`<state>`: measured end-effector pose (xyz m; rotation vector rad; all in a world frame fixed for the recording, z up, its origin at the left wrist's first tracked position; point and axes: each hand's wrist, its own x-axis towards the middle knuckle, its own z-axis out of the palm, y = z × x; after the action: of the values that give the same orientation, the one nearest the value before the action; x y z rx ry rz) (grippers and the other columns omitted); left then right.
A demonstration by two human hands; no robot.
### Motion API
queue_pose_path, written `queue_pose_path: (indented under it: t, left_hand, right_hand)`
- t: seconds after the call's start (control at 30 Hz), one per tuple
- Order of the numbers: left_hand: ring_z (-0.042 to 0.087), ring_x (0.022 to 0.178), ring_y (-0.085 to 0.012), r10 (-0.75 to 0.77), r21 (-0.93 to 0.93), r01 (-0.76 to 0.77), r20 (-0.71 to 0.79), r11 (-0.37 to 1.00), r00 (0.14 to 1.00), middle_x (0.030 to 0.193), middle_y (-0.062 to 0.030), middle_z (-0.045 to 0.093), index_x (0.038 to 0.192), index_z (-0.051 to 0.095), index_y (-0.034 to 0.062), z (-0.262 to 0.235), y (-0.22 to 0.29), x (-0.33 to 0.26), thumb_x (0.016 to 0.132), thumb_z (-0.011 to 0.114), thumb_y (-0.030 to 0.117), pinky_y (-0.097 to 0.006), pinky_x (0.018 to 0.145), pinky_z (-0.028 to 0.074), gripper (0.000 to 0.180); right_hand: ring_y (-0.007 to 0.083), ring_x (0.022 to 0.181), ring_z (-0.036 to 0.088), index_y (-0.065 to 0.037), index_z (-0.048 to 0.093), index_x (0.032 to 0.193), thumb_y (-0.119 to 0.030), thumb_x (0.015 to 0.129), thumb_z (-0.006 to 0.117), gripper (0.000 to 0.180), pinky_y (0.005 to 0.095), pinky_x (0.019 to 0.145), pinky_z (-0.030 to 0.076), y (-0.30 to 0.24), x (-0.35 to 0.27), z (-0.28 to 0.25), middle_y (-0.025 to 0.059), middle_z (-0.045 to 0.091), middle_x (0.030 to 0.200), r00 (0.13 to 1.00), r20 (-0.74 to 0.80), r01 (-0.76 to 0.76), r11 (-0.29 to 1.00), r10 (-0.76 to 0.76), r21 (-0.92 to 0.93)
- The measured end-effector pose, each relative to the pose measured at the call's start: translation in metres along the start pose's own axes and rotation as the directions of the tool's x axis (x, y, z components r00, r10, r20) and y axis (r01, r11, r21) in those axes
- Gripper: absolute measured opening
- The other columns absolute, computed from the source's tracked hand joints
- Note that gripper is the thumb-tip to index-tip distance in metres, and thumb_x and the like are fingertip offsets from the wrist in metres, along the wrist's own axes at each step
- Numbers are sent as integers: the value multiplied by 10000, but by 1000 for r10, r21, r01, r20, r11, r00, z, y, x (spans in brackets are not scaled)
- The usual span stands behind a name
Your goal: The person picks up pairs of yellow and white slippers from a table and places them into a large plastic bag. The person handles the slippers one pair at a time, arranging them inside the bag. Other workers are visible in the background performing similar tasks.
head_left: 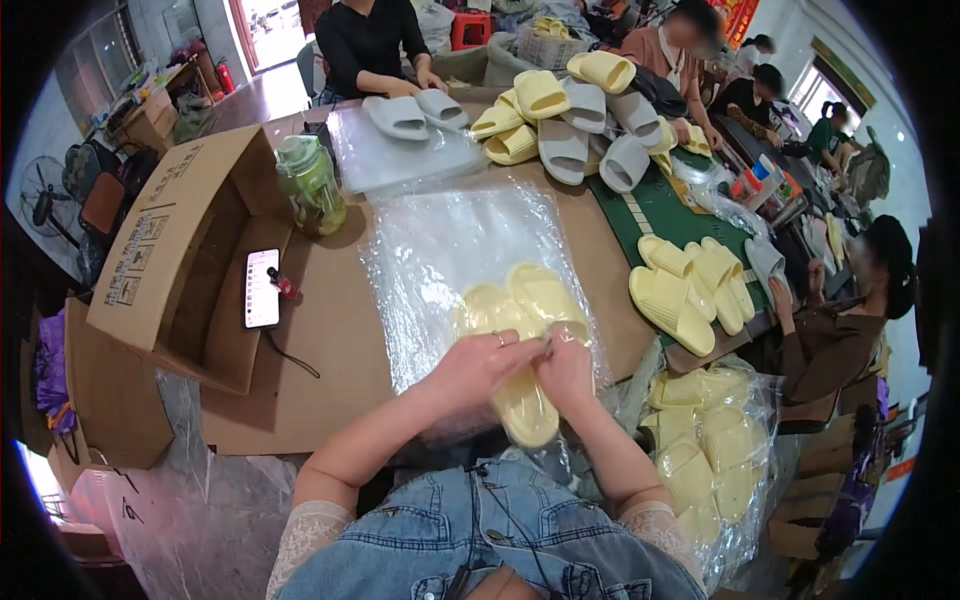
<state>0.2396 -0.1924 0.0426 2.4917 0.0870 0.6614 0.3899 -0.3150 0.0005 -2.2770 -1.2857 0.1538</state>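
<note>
A pair of ribbed yellow slippers (526, 405) lies in front of me, partly over a stack of clear plastic bags (460, 225). My left hand (485, 368) reaches across the slippers, its fingers pinched and meeting the other hand. Closed in a fist, my right hand (568, 375) rests at the right slipper's edge. Something small and greyish shows where the fingertips meet, too small to name. Whether the slippers are inside a clear bag is hard to tell.
To the left stand an open cardboard box (190, 270), a phone (262, 290) and a green-lidded bottle (310, 185). A pile of yellow and grey slippers (565, 150) is at the back. Bagged yellow slippers (710, 450) lie at right. Co-workers sit across and at right.
</note>
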Motion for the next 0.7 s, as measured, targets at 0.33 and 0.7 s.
queue_pose_path:
  t: [0.33, 0.7]
  left_hand:
    - [642, 810, -287, -24, -510, 157, 258, 846, 966, 899, -146, 641, 1171, 663, 93, -14, 18, -10, 913, 587, 117, -364, 739, 508, 270]
    - [598, 780, -263, -224, -181, 284, 292, 942, 930, 882, -112, 596, 1274, 593, 99, -34, 0, -26, 822, 711, 248, -357, 720, 500, 490]
  right_hand:
    - [424, 805, 596, -20, 506, 935, -214, 883, 583, 216, 504, 697, 475, -27, 58, 13, 219, 587, 841, 982, -180, 87, 986, -61, 141]
    - [359, 1230, 446, -22, 453, 1316, -211, 820, 674, 575, 466, 961, 433, -19, 25, 31, 197, 444, 1334, 936, -214, 294, 955, -280, 34]
